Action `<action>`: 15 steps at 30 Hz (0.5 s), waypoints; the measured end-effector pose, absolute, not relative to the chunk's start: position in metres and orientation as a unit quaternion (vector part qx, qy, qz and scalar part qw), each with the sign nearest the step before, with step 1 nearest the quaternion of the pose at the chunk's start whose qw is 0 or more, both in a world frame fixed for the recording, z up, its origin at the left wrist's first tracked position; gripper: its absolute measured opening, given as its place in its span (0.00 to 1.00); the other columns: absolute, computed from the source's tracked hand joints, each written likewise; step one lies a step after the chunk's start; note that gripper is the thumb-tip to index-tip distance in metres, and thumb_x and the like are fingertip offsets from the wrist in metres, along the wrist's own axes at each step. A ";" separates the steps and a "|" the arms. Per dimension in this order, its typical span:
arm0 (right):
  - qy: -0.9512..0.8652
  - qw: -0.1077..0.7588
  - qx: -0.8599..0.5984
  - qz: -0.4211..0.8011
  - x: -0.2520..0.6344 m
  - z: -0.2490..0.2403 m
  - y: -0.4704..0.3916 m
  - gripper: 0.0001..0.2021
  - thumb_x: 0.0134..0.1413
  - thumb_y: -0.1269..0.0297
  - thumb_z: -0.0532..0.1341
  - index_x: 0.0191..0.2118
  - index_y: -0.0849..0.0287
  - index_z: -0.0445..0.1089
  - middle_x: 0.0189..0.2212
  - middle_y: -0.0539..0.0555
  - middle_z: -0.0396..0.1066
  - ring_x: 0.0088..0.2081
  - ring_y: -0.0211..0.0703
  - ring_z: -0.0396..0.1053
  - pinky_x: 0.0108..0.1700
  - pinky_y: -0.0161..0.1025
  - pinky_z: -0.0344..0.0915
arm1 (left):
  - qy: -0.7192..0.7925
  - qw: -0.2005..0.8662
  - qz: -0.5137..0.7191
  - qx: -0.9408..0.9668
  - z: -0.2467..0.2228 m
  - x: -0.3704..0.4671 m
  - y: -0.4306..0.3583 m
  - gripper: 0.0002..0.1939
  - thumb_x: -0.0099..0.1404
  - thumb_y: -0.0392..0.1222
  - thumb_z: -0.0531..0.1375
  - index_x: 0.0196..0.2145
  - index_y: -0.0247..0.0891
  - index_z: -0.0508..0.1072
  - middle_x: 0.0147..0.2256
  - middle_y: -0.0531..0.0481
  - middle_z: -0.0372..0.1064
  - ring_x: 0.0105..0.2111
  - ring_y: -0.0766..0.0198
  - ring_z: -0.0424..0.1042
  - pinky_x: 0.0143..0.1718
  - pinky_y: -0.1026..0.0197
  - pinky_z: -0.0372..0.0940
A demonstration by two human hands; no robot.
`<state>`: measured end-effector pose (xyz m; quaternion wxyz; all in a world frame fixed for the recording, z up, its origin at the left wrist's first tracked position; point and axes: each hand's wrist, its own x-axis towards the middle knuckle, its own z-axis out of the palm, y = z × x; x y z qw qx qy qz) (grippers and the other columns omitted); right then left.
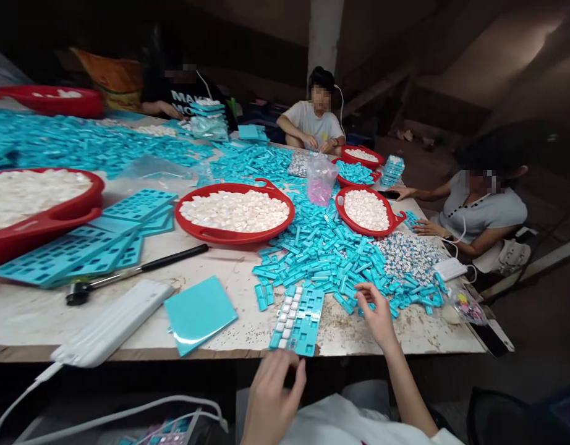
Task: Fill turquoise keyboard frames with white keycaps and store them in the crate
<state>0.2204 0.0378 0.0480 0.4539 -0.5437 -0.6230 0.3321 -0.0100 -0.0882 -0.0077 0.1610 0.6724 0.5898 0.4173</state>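
Note:
A blue plastic tray [307, 321] with square recesses lies at the table's front edge. White square caps [287, 314] sit in its left columns; most recesses on the right show bare blue. My left hand [273, 389] is at the tray's near end, fingers loosely bent and thumb apart, its fingertips partly hidden. I cannot tell whether it touches the tray. Over the near edge of a heap of small blue plastic pieces [331, 247], my right hand [376, 312] has its fingers curved and apart, with nothing visible in them. Two blue pieces [264, 296] lie left of the tray.
Red baskets [233, 238] of white caps stand beyond the tray. A flat blue plate [201, 315], a white power bank [113, 324] and a black-handled rod [174, 256] lie left. Small blue-and-white parts [415, 256] are heaped right. Several people [315, 117] sit around the table.

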 end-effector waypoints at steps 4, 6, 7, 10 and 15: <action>-0.709 0.380 -0.486 0.341 0.199 0.065 0.072 0.10 0.64 0.60 0.57 0.43 0.57 0.73 0.36 0.53 0.76 0.37 0.44 0.73 0.39 0.37 0.65 | 0.722 0.115 0.363 0.578 0.004 -0.017 -0.041 0.17 0.65 0.49 0.58 0.49 0.42 0.69 0.48 0.37 0.71 0.49 0.40 0.69 0.48 0.40 0.64; -0.775 0.326 -0.455 0.294 0.175 0.078 0.099 0.09 0.65 0.64 0.56 0.45 0.57 0.72 0.37 0.52 0.76 0.37 0.42 0.73 0.39 0.36 0.65 | 0.746 0.121 0.330 0.566 -0.001 -0.026 -0.031 0.22 0.63 0.50 0.59 0.52 0.39 0.68 0.50 0.35 0.71 0.50 0.38 0.68 0.48 0.40 0.63; -0.810 0.293 -0.438 0.256 0.159 0.084 0.114 0.09 0.65 0.66 0.55 0.45 0.57 0.72 0.39 0.52 0.76 0.38 0.42 0.73 0.39 0.35 0.65 | 0.750 0.126 0.319 0.566 -0.004 -0.029 -0.029 0.23 0.62 0.50 0.60 0.52 0.39 0.68 0.49 0.35 0.71 0.50 0.38 0.68 0.48 0.40 0.62; -0.868 0.219 -0.412 0.171 0.103 0.100 0.165 0.09 0.65 0.69 0.56 0.46 0.56 0.71 0.41 0.51 0.76 0.42 0.41 0.73 0.44 0.35 0.66 | 0.745 0.126 0.311 0.577 -0.012 -0.030 -0.023 0.20 0.62 0.48 0.59 0.51 0.38 0.69 0.45 0.37 0.73 0.49 0.39 0.70 0.49 0.41 0.61; -0.879 0.167 -0.441 0.076 0.018 0.115 0.247 0.10 0.68 0.69 0.57 0.51 0.60 0.70 0.50 0.58 0.73 0.53 0.47 0.69 0.54 0.44 0.67 | 0.731 0.173 0.358 0.555 -0.008 -0.032 -0.019 0.24 0.64 0.50 0.55 0.54 0.36 0.68 0.47 0.37 0.71 0.47 0.42 0.73 0.48 0.43 0.65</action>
